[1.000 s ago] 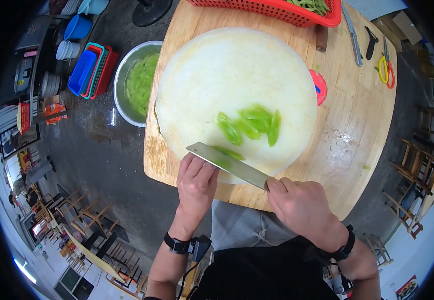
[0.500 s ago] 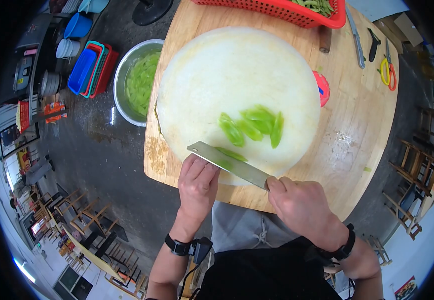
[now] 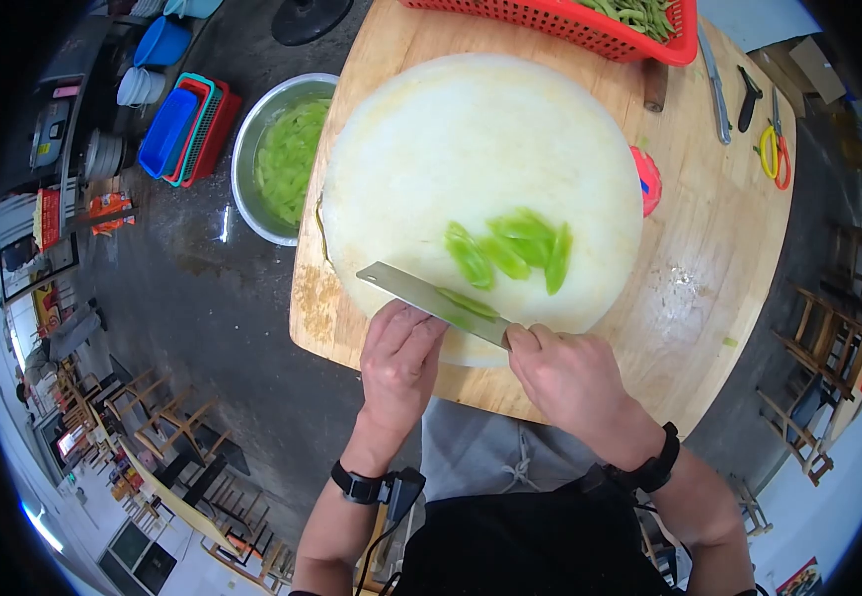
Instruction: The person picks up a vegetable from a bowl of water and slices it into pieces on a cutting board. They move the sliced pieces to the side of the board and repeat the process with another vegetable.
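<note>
My right hand point(image 3: 572, 377) is closed round the handle of a cleaver point(image 3: 431, 303), whose broad blade slants over the near edge of the round white cutting board point(image 3: 470, 139). Curled fingers of my left hand point(image 3: 399, 358) press close against the blade's near side; whatever they hold is hidden beneath them. One thin green vegetable slice point(image 3: 469, 302) lies along the far side of the blade. Beyond it, several pale green oval slices point(image 3: 525, 238) lie in a loose group on the board.
A red basket point(image 3: 590, 38) of green pods stands at the wooden table's point(image 3: 719, 238) far edge. At right lie a knife point(image 3: 715, 84), a black-handled tool point(image 3: 748, 99) and scissors point(image 3: 776, 154). Left of the table, a metal basin point(image 3: 242, 164) holds green slices.
The cleaver and my right hand have shifted left along the board, the blade sliding past my left fingers. My left hand stays nearly in place, and the view has shifted slightly.
</note>
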`<control>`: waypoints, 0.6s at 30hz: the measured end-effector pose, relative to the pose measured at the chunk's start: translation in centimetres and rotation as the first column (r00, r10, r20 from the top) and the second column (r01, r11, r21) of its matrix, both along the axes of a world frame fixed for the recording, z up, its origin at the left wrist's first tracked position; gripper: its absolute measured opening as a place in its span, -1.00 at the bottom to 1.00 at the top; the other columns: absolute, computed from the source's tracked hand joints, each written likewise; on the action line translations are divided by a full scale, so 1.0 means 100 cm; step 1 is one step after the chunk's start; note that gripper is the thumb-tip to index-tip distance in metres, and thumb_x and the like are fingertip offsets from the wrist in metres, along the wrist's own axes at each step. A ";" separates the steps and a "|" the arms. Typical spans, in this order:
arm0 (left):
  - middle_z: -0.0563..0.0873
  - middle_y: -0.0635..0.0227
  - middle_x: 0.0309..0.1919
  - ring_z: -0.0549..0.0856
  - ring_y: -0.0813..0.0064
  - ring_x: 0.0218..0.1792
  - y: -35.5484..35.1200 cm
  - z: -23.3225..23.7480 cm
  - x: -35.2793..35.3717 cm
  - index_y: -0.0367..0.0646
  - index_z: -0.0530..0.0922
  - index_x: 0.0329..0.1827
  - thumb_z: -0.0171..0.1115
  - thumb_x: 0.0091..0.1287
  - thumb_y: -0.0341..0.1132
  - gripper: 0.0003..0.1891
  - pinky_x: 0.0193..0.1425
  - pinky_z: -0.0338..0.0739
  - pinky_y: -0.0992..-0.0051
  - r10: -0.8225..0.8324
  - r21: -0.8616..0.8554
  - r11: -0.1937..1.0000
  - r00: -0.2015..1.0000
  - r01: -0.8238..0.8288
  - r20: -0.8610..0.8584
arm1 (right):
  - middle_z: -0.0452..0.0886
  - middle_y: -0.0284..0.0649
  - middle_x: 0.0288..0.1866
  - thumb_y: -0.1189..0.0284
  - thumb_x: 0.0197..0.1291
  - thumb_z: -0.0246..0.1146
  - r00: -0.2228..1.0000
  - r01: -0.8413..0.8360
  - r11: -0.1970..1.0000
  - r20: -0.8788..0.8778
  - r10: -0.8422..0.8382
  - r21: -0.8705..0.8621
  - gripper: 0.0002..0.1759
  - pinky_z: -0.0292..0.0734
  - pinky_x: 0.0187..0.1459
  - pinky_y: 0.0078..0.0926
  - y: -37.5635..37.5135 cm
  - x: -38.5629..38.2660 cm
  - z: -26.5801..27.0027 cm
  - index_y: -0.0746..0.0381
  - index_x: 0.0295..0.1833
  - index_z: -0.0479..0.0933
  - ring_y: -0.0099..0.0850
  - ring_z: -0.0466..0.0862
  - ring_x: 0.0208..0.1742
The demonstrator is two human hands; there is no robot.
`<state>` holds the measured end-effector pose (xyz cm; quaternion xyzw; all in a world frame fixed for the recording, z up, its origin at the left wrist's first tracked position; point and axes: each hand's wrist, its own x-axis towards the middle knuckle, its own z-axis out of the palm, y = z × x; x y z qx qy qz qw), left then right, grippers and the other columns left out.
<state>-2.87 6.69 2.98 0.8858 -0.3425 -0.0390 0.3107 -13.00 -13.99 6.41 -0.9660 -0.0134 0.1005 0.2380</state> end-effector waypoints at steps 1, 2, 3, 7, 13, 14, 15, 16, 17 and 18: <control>0.84 0.26 -0.05 0.79 0.09 0.11 -0.001 0.001 0.000 -0.20 0.83 -0.07 0.51 0.13 -0.66 -0.70 0.17 0.72 0.21 0.000 -0.006 1.000 1.000 0.000 0.009 | 0.65 -0.23 -0.40 0.49 0.20 0.33 1.000 0.020 1.000 0.005 -0.020 0.007 -0.87 0.65 -0.45 -0.31 0.000 -0.002 -0.002 0.23 -0.15 0.58 -0.25 0.77 -0.46; 0.84 0.26 -0.05 0.79 0.09 0.11 -0.003 0.002 0.001 -0.20 0.83 -0.07 0.51 0.13 -0.66 -0.70 0.17 0.72 0.21 0.002 -0.010 1.000 1.000 -0.001 0.012 | 0.64 -0.23 -0.41 0.48 0.23 0.34 0.999 0.039 0.999 0.011 -0.039 0.013 -0.89 0.64 -0.45 -0.29 -0.002 -0.004 -0.002 0.21 -0.14 0.59 -0.23 0.76 -0.46; 0.84 0.27 -0.04 0.79 0.09 0.11 -0.004 0.004 0.002 -0.19 0.83 -0.06 0.50 0.14 -0.65 -0.69 0.19 0.72 0.22 0.000 -0.017 1.000 1.000 0.000 0.006 | 0.64 -0.23 -0.41 0.48 0.23 0.34 0.999 0.036 0.999 0.015 -0.036 0.009 -0.89 0.64 -0.45 -0.29 -0.007 -0.006 -0.001 0.21 -0.14 0.59 -0.23 0.76 -0.46; 0.84 0.29 -0.04 0.79 0.11 0.12 -0.004 0.004 0.001 -0.17 0.84 -0.03 0.49 0.17 -0.64 -0.68 0.23 0.72 0.23 0.007 -0.029 1.000 1.000 -0.007 0.005 | 0.66 -0.15 -0.43 0.42 0.42 0.33 0.983 0.177 0.963 0.003 -0.182 0.203 -0.90 0.58 -0.46 -0.20 -0.025 -0.015 0.002 0.21 -0.18 0.64 -0.12 0.73 -0.45; 0.83 0.27 -0.05 0.79 0.12 0.10 -0.005 0.003 0.001 -0.18 0.84 -0.06 0.50 0.17 -0.61 -0.72 0.21 0.73 0.23 0.037 -0.029 0.999 0.999 -0.037 -0.002 | 0.59 -0.06 -0.54 0.38 0.53 0.34 0.870 0.490 0.741 -0.207 -0.447 0.459 -0.71 0.43 -0.48 -0.24 -0.033 -0.004 0.011 0.34 -0.27 0.62 -0.22 0.58 -0.58; 0.83 0.27 -0.05 0.79 0.12 0.10 -0.006 0.005 0.003 -0.18 0.84 -0.06 0.50 0.17 -0.61 -0.72 0.21 0.73 0.23 0.039 -0.032 0.999 0.999 -0.039 0.001 | 0.55 -0.04 -0.57 0.38 0.54 0.35 0.809 0.586 0.655 -0.286 -0.514 0.478 -0.69 0.39 -0.48 -0.27 -0.034 -0.002 0.011 0.37 -0.27 0.61 -0.29 0.52 -0.61; 0.83 0.27 -0.08 0.80 0.14 0.07 -0.007 0.006 0.004 -0.18 0.84 -0.09 0.54 0.17 -0.60 -0.75 0.18 0.73 0.23 0.044 -0.029 0.999 0.999 -0.044 -0.008 | 0.55 -0.04 -0.57 0.38 0.54 0.35 0.813 0.580 0.660 -0.281 -0.510 0.478 -0.69 0.39 -0.48 -0.27 -0.035 -0.005 0.010 0.37 -0.27 0.61 -0.29 0.52 -0.61; 0.84 0.27 -0.12 0.81 0.16 0.04 -0.007 0.008 0.003 -0.18 0.85 -0.12 0.57 0.16 -0.59 -0.77 0.15 0.73 0.24 0.049 -0.022 0.999 0.999 -0.050 -0.022 | 0.53 -0.03 -0.58 0.38 0.55 0.35 0.771 0.631 0.572 -0.341 -0.537 0.524 -0.69 0.38 -0.48 -0.30 -0.036 -0.011 0.008 0.38 -0.26 0.62 -0.33 0.48 -0.61; 0.84 0.27 -0.12 0.81 0.16 0.04 -0.007 0.008 0.003 -0.18 0.85 -0.12 0.57 0.16 -0.59 -0.77 0.15 0.73 0.24 0.056 -0.022 0.998 0.998 -0.056 -0.024 | 0.52 -0.03 -0.59 0.38 0.56 0.35 0.727 0.676 0.478 -0.403 -0.556 0.560 -0.69 0.38 -0.48 -0.32 -0.037 -0.016 0.007 0.39 -0.25 0.62 -0.38 0.45 -0.62; 0.84 0.27 -0.12 0.81 0.17 0.03 -0.007 0.008 0.003 -0.19 0.85 -0.13 0.57 0.16 -0.59 -0.77 0.15 0.73 0.25 0.056 -0.035 0.998 0.998 -0.057 -0.019 | 0.52 -0.03 -0.59 0.38 0.56 0.35 0.728 0.676 0.480 -0.404 -0.553 0.559 -0.69 0.38 -0.48 -0.32 -0.039 -0.018 0.006 0.39 -0.25 0.62 -0.38 0.45 -0.62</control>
